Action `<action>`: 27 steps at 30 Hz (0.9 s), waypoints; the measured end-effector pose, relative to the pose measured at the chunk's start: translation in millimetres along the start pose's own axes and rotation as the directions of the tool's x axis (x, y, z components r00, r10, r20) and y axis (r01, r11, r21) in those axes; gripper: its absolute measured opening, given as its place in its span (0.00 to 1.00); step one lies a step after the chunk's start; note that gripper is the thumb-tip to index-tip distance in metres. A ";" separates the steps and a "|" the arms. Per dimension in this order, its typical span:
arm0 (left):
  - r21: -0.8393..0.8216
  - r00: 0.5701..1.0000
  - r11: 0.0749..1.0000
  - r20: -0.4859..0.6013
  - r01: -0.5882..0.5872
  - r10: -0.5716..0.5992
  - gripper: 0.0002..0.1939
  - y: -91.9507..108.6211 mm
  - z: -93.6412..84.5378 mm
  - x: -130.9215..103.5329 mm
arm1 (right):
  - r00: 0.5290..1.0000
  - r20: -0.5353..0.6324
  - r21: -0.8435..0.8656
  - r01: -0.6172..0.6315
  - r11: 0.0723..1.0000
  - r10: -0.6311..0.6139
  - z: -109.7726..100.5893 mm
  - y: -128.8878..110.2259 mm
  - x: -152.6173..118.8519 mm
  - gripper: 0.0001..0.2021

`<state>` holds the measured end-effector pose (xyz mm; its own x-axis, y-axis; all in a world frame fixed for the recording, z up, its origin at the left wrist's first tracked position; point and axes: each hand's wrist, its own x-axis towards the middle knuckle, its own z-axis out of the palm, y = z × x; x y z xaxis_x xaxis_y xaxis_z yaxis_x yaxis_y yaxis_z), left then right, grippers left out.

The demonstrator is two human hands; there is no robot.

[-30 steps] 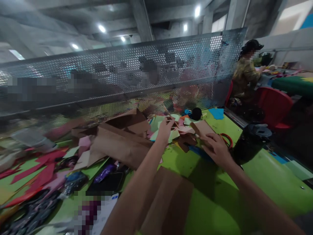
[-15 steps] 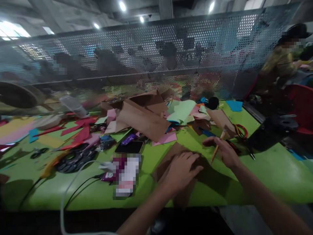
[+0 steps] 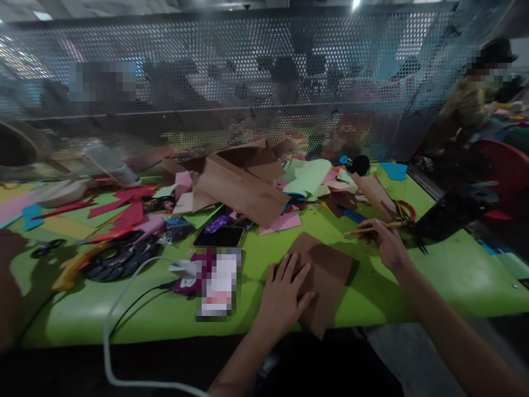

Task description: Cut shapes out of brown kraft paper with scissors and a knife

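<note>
A brown sheet of paper or thin card [image 3: 324, 275] lies on the green tabletop [image 3: 450, 275], one corner jutting past the front edge. My left hand [image 3: 285, 289] rests flat on its left side, fingers spread. To the right of the sheet, my right hand [image 3: 384, 242] is closed round a yellow pencil [image 3: 354, 232], held nearly level with one end towards the left. Scissors with red-and-yellow handles [image 3: 407, 210] lie just beyond this hand, next to a dark bin-like object [image 3: 448, 218].
Folded brown card [image 3: 243, 190] and coloured paper scraps [image 3: 308, 179] fill the back. Left are a phone [image 3: 219, 236], a purple power strip [image 3: 188, 284], a white cable [image 3: 108, 336] and black scissors [image 3: 48, 248]. A perforated metal screen [image 3: 231, 71] stands behind; a person [image 3: 471, 105] is at right.
My left hand has slid left and flattened, uncovering more of the brown sheet. The pencil has tipped from upright to nearly level in my right hand. The view has shifted slightly.
</note>
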<state>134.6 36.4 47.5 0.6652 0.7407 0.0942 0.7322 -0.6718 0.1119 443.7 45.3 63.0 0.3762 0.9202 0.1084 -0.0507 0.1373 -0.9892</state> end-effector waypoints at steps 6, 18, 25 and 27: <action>-0.100 0.999 0.994 -0.029 0.042 -0.045 0.33 6.3 -5.9 7.6 | 0.998 0.054 0.011 0.025 1.000 -0.026 14.1 -6.3 0.2 0.14; -0.206 1.000 0.978 -0.020 -0.016 0.012 0.35 9.0 9.0 11.1 | 0.911 0.371 0.067 -0.220 0.973 0.180 114.1 -9.5 11.2 0.12; -0.249 0.999 0.968 -0.046 -0.035 0.024 0.39 5.6 17.6 6.6 | 0.934 0.306 0.062 -0.212 0.975 0.183 133.6 25.7 12.0 0.13; -0.264 0.998 0.963 -0.043 -0.045 0.035 0.40 4.2 17.8 6.3 | 0.947 0.286 0.032 -0.160 0.987 0.145 127.8 29.1 13.5 0.12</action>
<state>144.5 38.1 30.9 0.6832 0.7166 0.1404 0.6370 -0.6788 0.3652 329.0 108.5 48.2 0.0840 0.9964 -0.0123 -0.1402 -0.0004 -0.9901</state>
